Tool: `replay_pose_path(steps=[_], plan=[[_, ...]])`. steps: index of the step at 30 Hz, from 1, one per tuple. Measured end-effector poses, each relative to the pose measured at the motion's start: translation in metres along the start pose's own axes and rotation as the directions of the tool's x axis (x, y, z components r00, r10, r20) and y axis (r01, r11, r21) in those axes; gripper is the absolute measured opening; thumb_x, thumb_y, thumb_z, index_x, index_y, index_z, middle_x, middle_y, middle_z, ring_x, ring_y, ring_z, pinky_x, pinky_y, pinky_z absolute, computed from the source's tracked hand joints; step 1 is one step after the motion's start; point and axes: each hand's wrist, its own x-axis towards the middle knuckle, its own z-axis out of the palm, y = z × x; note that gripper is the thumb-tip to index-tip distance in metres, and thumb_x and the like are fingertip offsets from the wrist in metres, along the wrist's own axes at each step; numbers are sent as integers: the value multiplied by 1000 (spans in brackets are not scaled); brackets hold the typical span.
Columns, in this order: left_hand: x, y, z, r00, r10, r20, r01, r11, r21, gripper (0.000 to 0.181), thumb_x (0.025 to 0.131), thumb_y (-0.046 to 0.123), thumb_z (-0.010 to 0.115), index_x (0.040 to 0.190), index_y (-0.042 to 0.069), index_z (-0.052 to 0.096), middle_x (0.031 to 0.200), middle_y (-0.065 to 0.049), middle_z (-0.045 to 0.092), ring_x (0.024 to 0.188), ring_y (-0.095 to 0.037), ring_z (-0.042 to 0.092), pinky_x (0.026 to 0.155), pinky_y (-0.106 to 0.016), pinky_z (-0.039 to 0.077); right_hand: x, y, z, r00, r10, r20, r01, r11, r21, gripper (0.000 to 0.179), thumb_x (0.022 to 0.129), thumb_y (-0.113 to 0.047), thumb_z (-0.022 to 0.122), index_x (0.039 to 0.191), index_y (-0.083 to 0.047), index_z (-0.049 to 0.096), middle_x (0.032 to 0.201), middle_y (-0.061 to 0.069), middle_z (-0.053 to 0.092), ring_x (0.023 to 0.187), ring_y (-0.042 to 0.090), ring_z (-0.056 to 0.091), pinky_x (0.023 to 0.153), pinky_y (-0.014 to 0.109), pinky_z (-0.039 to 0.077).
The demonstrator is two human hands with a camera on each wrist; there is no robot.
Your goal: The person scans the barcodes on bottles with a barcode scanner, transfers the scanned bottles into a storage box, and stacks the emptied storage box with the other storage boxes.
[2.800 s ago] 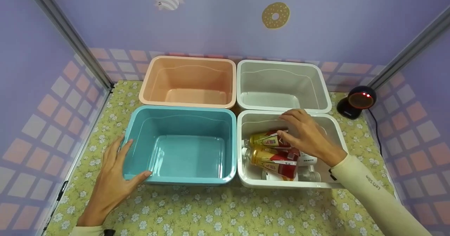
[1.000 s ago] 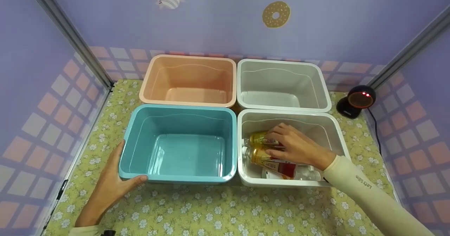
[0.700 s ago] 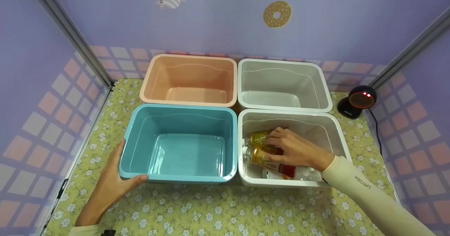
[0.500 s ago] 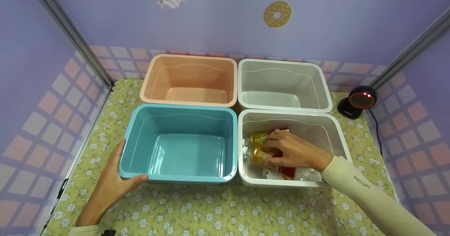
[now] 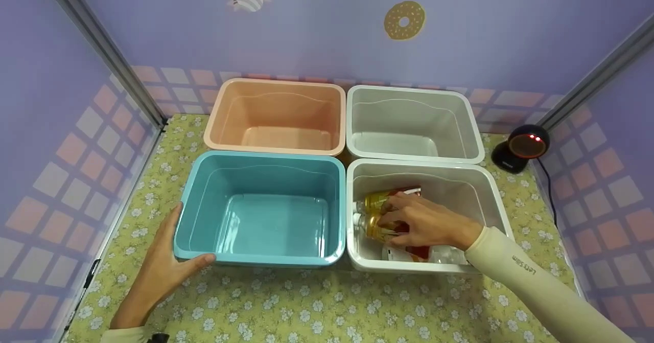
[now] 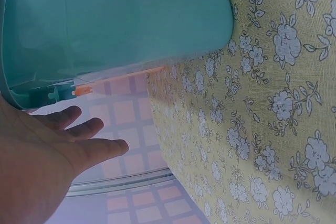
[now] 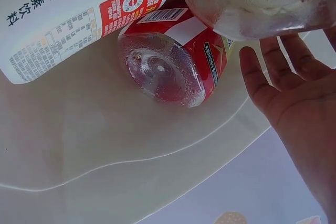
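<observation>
My left hand (image 5: pixel 162 269) rests at the near left corner of the teal bin (image 5: pixel 263 259). Its thumb lies along the near rim and its straight fingers reach along the outer wall. Inside the near white bin (image 5: pixel 409 267), my right hand (image 5: pixel 424 221) grips a bottle of yellow drink (image 5: pixel 377 229) with bent fingers over it and the thumb on the near side. A clear bottle base (image 7: pixel 252 17) fills the top of the right wrist view beside the fingers. Behind it lies a second yellow drink bottle (image 5: pixel 375 200) with a red label.
A white labelled bottle (image 7: pixel 63 30) and a clear bottle (image 5: pixel 446 254) lie in the same bin. Behind stand a peach bin (image 5: pixel 278 151) and another white bin (image 5: pixel 414 158). A black scanner (image 5: pixel 521 147) with red lights stands at the right.
My right hand has dropped from above the bottles into the white bin and bent its fingers round the near yellow one. My left fingers have slid from the teal rim down its outside.
</observation>
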Motion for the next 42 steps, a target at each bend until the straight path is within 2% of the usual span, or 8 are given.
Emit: replay_pose_path(steps=[11, 17, 23, 27, 30, 34, 37, 42], plan=[[0, 0, -1, 1000, -9, 6, 9, 1000, 16, 134, 85, 35, 96, 180, 22, 2, 179, -33, 13, 154, -67, 24, 112, -93, 24, -2, -6, 1, 993, 82, 79, -75, 993, -87, 69, 87, -57, 91, 147, -26, 74, 136, 7, 62, 126, 29, 58, 106, 59, 53], [0, 0, -1, 1000, -17, 19, 17, 1000, 15, 135, 85, 35, 96, 180, 23, 0, 180, -31, 10, 155, -68, 22, 111, -94, 23, -2, -5, 2, 994, 97, 58, -91, 991, -95, 64, 90, -45, 91, 145, -20, 73, 135, 7, 63, 124, 29, 58, 105, 54, 51], [1, 1, -1, 1000, -15, 23, 15, 1000, 26, 135, 86, 36, 96, 180, 24, 0, 180, -31, 9, 155, -68, 22, 111, -94, 23, -4, 0, 2, 1000, 6, -2, -6, 997, -73, 46, 96, -32, 87, 140, -23, 78, 127, 6, 65, 116, 27, 58, 97, 49, 52], [1, 1, -2, 1000, -13, 23, 12, 1000, 25, 135, 86, 36, 96, 180, 24, 0, 180, -31, 10, 154, -69, 24, 110, -94, 24, -6, 4, 2, 995, -80, -67, 75, 995, -73, 30, 99, -25, 85, 129, -25, 83, 120, 5, 65, 109, 26, 59, 90, 48, 52], [1, 1, -2, 1000, -8, 19, 8, 1000, 20, 134, 86, 35, 95, 180, 24, 1, 180, -31, 10, 155, -68, 23, 110, -94, 23, -7, 5, 2, 991, -97, -90, 90, 993, -77, 25, 99, -23, 85, 124, -26, 84, 120, 6, 66, 109, 27, 60, 88, 49, 52], [1, 0, -1, 1000, -3, 16, 3, 1000, 11, 133, 86, 35, 95, 180, 24, 2, 180, -30, 11, 156, -66, 21, 111, -94, 23, -8, 4, 1, 995, -66, -79, 58, 993, -104, 26, 98, -28, 86, 123, -28, 85, 121, 6, 66, 112, 28, 59, 91, 50, 52], [1, 1, -1, 1000, -2, 14, 2, 1000, 9, 132, 86, 34, 95, 180, 24, 2, 180, -30, 11, 156, -66, 21, 111, -94, 22, -6, 1, 3, 995, -74, -74, 60, 983, -174, 31, 94, -35, 89, 124, -28, 84, 121, 6, 67, 113, 29, 59, 94, 51, 52], [-1, 1, -1, 1000, -9, 8, 9, 1000, 6, 132, 86, 34, 95, 180, 24, 3, 180, -30, 12, 156, -67, 22, 111, -94, 22, -2, -3, 7, 987, -141, -74, 106, 930, -351, 53, 83, -48, 97, 126, -23, 80, 120, 7, 68, 113, 32, 60, 99, 53, 52]])
